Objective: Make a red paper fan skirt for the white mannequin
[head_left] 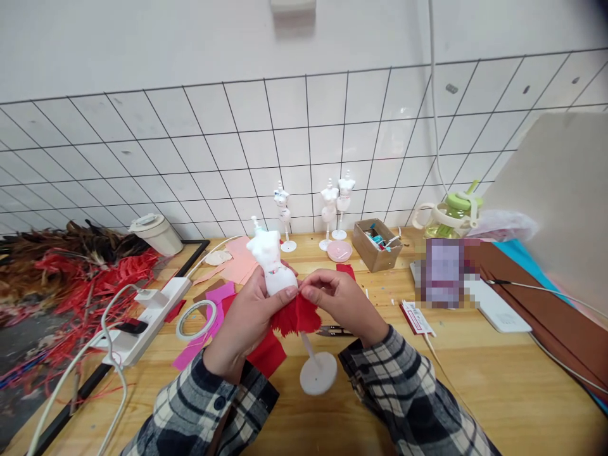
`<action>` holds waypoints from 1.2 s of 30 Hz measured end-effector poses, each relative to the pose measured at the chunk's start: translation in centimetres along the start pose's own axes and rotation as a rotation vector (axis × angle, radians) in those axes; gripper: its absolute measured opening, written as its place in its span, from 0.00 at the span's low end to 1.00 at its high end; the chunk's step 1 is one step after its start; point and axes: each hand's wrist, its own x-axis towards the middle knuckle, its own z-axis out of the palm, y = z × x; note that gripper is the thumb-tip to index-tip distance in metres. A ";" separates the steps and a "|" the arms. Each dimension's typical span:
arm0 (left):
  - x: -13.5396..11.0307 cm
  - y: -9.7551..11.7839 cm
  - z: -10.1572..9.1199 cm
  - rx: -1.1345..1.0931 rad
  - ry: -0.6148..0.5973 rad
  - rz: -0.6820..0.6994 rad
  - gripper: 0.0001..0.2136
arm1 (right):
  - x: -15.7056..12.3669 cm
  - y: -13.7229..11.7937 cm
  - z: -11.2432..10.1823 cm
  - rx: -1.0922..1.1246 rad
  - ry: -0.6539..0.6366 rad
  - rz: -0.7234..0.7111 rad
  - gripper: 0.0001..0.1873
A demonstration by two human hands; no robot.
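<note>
A small white dress form leans to the left, its round base toward me. Around its lower torso hangs a piece of red fabric with a frayed lower edge. My left hand wraps round the form from the left, its thumb lying on the fabric's upper edge. At the form's right side, my right hand pinches the red fabric's top edge between thumb and fingers. A pair of thread snips lies on the table, partly behind my right wrist.
Several small dress forms stand by the tiled wall, near a pink dish and a cardboard box. Left are a tape roll, fabric scraps and a power strip. A drink bottle stands right.
</note>
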 end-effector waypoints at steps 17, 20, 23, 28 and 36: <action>-1.5 1.3 0.2 -0.018 0.269 0.413 0.20 | -1.0 0.8 3.5 0.387 -0.085 0.348 0.23; -1.8 1.4 0.2 0.026 0.287 0.469 0.21 | -1.0 0.9 4.3 0.475 -0.008 0.328 0.22; -1.9 1.3 0.2 0.074 0.323 0.515 0.21 | -1.2 0.8 4.7 0.527 0.057 0.345 0.20; -2.0 0.7 0.3 0.121 0.300 0.540 0.21 | -1.1 0.9 5.1 0.638 0.081 0.371 0.17; -1.1 -0.2 0.9 -0.162 0.424 0.467 0.19 | -1.4 1.2 5.8 0.485 0.192 0.244 0.16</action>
